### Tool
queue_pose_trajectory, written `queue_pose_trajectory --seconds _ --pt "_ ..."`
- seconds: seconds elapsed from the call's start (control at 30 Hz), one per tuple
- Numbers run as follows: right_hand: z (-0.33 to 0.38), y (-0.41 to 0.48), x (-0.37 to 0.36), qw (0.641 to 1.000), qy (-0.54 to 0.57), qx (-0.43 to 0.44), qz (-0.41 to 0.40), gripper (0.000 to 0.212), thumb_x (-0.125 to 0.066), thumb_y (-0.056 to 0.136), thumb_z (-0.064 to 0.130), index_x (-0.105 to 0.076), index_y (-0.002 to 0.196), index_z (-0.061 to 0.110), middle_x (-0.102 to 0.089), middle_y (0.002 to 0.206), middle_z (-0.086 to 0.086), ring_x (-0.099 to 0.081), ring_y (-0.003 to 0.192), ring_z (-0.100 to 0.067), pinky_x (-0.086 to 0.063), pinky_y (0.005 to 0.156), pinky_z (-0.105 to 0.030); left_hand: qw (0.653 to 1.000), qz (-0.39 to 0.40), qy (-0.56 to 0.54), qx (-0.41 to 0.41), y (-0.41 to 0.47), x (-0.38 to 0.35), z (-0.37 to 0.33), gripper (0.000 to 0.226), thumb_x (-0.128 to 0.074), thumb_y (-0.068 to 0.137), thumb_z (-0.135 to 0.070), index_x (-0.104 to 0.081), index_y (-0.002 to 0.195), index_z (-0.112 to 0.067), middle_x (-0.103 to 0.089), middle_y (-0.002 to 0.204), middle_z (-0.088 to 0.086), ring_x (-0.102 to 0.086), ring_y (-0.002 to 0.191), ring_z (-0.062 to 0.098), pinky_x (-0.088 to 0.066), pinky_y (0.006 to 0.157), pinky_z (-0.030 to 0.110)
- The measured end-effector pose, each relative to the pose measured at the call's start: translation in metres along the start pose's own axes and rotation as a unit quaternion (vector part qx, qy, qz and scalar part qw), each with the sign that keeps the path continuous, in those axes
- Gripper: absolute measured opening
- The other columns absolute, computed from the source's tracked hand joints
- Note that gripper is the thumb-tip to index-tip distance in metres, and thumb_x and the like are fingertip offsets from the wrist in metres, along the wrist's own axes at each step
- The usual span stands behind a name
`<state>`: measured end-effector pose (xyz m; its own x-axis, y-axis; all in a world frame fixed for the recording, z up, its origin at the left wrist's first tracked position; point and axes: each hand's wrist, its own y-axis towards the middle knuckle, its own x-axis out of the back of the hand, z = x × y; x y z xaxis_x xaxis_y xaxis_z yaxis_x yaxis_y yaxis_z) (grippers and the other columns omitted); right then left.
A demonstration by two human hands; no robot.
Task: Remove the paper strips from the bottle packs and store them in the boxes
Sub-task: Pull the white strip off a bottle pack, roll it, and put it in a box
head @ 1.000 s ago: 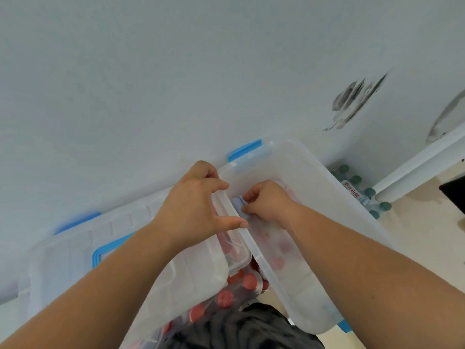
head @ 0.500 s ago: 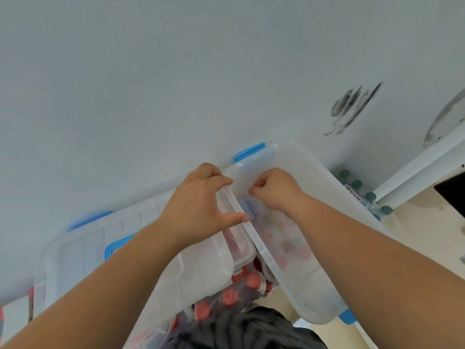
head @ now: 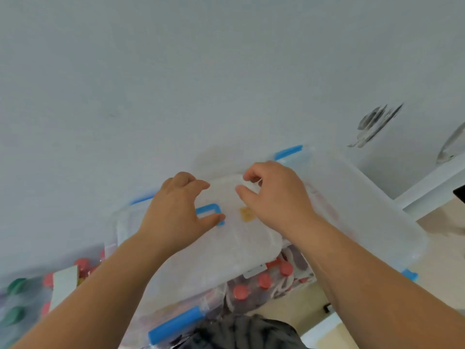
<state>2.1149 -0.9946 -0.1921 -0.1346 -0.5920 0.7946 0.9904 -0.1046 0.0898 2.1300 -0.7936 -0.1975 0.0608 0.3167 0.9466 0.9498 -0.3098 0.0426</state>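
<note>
Both hands are pinched onto the far edge of a clear lid (head: 234,250), left hand (head: 176,212) beside right hand (head: 274,197), probably steadying it over the box (head: 372,212), with the red-capped bottle packs (head: 264,280) below.

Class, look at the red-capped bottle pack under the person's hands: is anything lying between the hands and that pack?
Yes. A translucent lid lies over the bottle pack. The left hand and right hand both rest on its far edge, so the lid covers most of the pack; only red caps show past its near edge.
</note>
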Motion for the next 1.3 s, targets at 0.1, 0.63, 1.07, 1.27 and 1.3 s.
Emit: queue_pose_trajectory --seconds 0.1,0.63,1.07,1.27,1.3 --pt "0.011 -0.015 -0.024 0.996 -0.075 -0.012 0.055 0.042 -0.070 0.085 0.049 -0.065 0.120 0.026 -0.058 0.126 0.001 -0.053 0.115 -0.024 -0.047 0.095 -0.035 1.000 0.002 0.019 0.015 -0.022 0.007 0.027 0.069 -0.072 0.073 -0.063 -0.059 0.130 -0.026 -0.052 0.126 -0.004 -0.052 0.115 0.021 -0.046 0.099 0.033" --pt "0.044 -0.041 -0.069 0.970 -0.148 -0.178 0.079 0.072 -0.051 0.082 0.080 -0.041 0.144 0.045 -0.018 0.167 -0.006 -0.031 0.146 -0.034 -0.033 0.113 -0.052 0.995 0.044 0.034 0.086 -0.099 0.018 0.122 0.093 -0.046 0.073 -0.084 -0.032 0.148 -0.031 -0.041 0.144 0.006 -0.042 0.129 0.028 -0.039 0.107 0.039" --pt "0.042 -0.083 -0.002 0.962 -0.106 -0.242 -0.074 0.073 -0.063 0.080 0.072 -0.048 0.142 0.038 -0.021 0.167 -0.002 -0.025 0.149 -0.031 -0.030 0.116 -0.053 0.987 -0.018 -0.161 -0.020 -0.061 0.037 0.077 0.066 -0.072 0.075 -0.055 -0.044 0.127 -0.027 -0.053 0.127 -0.001 -0.050 0.117 0.024 -0.043 0.097 0.036" --pt "-0.008 -0.108 0.033 0.936 -0.111 -0.313 -0.119 0.072 -0.056 0.086 0.070 -0.044 0.148 0.035 -0.021 0.167 -0.008 -0.023 0.150 -0.034 -0.031 0.117 -0.054 0.972 0.020 -0.203 -0.115 -0.022 0.023 0.017 0.041 -0.071 0.070 -0.037 -0.040 0.094 -0.026 -0.046 0.091 -0.015 -0.045 0.093 0.020 -0.033 0.072 0.030" --pt "-0.017 -0.113 0.039 0.931 -0.105 -0.327 -0.125 0.073 -0.056 0.086 0.070 -0.044 0.148 0.035 -0.020 0.168 -0.008 -0.022 0.151 -0.034 -0.030 0.117 -0.054 0.970 0.029 -0.202 -0.133 -0.013 0.018 0.006 0.040 -0.071 0.070 -0.037 -0.041 0.094 -0.026 -0.045 0.089 -0.018 -0.045 0.093 0.020 -0.033 0.072 0.030"
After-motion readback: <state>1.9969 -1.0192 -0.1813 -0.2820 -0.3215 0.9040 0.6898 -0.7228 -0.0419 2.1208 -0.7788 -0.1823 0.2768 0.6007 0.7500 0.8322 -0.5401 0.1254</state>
